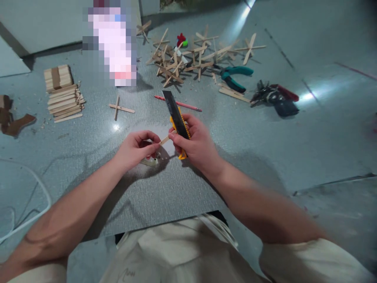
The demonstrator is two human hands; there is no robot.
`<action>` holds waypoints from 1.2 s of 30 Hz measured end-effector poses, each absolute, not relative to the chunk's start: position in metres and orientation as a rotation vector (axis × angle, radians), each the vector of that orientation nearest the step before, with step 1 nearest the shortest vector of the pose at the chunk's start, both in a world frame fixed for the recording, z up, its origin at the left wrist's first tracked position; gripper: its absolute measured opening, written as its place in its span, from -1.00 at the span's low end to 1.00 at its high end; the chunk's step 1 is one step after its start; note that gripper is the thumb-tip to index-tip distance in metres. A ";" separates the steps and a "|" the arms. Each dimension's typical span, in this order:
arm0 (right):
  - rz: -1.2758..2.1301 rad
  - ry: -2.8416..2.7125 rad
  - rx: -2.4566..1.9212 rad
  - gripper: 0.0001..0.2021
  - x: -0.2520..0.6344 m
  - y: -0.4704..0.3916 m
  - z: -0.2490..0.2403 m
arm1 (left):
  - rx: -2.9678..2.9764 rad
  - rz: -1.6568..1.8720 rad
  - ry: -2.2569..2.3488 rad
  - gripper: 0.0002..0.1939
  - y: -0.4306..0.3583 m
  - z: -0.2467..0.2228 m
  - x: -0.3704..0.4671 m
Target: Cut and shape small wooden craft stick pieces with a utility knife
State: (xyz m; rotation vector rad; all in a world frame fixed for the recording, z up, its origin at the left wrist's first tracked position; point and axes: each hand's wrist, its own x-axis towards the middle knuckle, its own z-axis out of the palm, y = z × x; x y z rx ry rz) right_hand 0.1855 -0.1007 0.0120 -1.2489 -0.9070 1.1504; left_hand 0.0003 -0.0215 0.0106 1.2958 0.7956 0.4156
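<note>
My right hand (pixel 193 143) is closed round a yellow and black utility knife (pixel 176 118), its broad dark blade pointing up and away from me. Between my two hands runs a short length of wooden craft stick (pixel 165 139). The fingertips of my left hand (pixel 141 146) pinch its left end, while my right thumb and fingers touch the other end beside the knife. Under my left hand lies a pale flat strip (pixel 148 162), partly hidden, with small bits around it. Just beyond the hands, a red pencil (pixel 188 105) rests on the grey board (pixel 132 204).
Two sticks form a cross (pixel 118 107) at left, near stacked craft sticks (pixel 66 100). Several crossed-stick pieces (pixel 173 67) are heaped at the back. Teal-handled pliers (pixel 235 76) and a cluster of metal tools (pixel 275 97) lie right. A white cable (pixel 41 184) curves at left.
</note>
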 end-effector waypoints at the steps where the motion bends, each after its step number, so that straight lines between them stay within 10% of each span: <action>1: 1.140 -0.912 -1.257 -0.56 0.186 -0.101 0.012 | 1.299 0.415 0.791 -0.72 -0.022 0.011 0.001; 36: 1.192 -0.841 -1.146 -0.55 0.190 -0.107 0.015 | 2.078 0.677 1.430 -0.91 0.033 0.040 -0.037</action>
